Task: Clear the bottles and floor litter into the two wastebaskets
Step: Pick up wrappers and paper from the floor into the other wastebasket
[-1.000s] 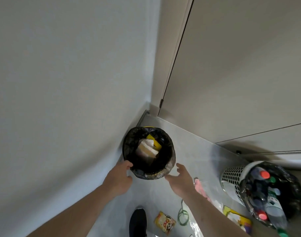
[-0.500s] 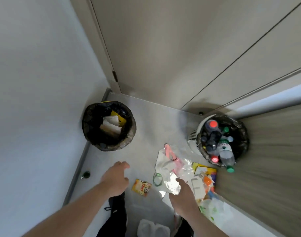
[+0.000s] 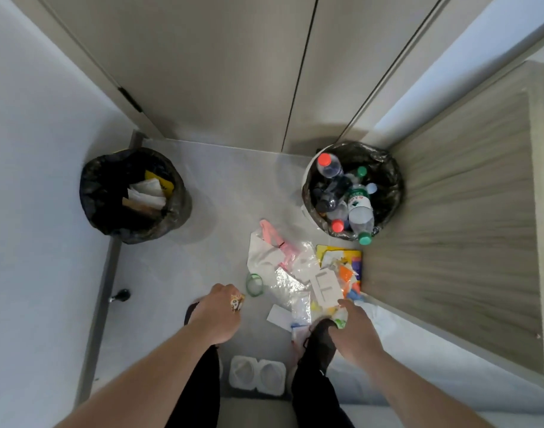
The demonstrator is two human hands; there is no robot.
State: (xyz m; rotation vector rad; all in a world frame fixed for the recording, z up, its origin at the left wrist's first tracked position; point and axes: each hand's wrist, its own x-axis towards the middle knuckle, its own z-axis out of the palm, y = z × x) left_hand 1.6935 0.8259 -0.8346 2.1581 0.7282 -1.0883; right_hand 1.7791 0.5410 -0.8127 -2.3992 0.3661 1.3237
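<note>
A: Far left, round black-lined wastebasket (image 3: pixel 135 196), crinkled film, paper and card inside.
B: Left hand (image 3: pixel 216 313): its grip has closed on the small glossy snack packet (image 3: pixel 236 301), floor-bound half a second back.
A: Crumpled clear plastic litter (image 3: pixel 298 273) mid-floor. Right hand (image 3: pixel 355 329), fingers curled into it; hold, cannot tell.
B: Right wastebasket (image 3: pixel 385 168) holds smooth capped bottles (image 3: pixel 358 208)

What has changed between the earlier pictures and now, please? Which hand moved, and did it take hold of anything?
Both hands left the black-lined wastebasket and came down to the floor litter. The left hand now closes on the small orange snack packet, which lay free before. The right hand reaches into the wrapper pile; whether it grips anything cannot be told. Both baskets, the bottles in the white wastebasket and the green ring stayed put.
</note>
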